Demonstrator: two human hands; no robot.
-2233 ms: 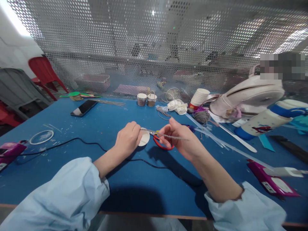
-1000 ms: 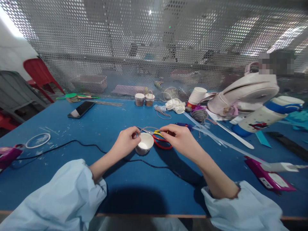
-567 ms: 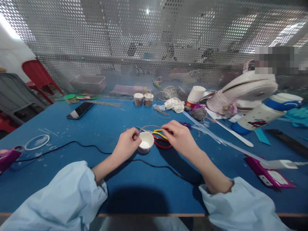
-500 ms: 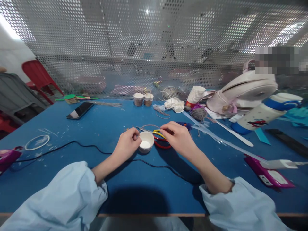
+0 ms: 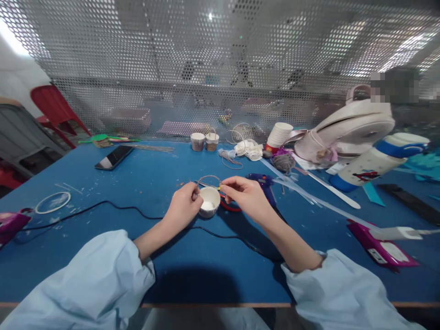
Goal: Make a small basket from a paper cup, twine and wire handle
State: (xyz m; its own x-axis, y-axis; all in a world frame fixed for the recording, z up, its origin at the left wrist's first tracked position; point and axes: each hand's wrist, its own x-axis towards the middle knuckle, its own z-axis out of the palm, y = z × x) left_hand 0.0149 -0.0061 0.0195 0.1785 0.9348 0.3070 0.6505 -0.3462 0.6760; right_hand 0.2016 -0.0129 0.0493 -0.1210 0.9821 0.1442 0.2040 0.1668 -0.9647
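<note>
A small white cup (image 5: 209,198) with a patterned outside stands upright on the blue table between my hands. Above its far rim arches a thin brown cord (image 5: 210,176). My left hand (image 5: 184,204) pinches the cord's left end at the cup's left rim. On the other side, my right hand (image 5: 245,195) has thumb and forefinger closed on the cord's right end, close to the right rim. Red-handled scissors or pliers (image 5: 231,207) lie behind the cup, partly covered by my right hand. A dark blue glue gun (image 5: 264,182) lies just beyond that hand.
Two small cups (image 5: 197,142) stand at the back before a perforated metal screen (image 5: 154,101). Stacked paper cups (image 5: 280,135), grey yarn (image 5: 283,161), a bag (image 5: 347,128) and a bottle (image 5: 374,160) crowd the right. A black cable (image 5: 127,208) crosses the table; a phone (image 5: 114,158) lies left.
My right hand has moved left to the cup's right rim, and the cord now arches higher over the cup. More of the glue gun shows. My left hand has barely moved.
</note>
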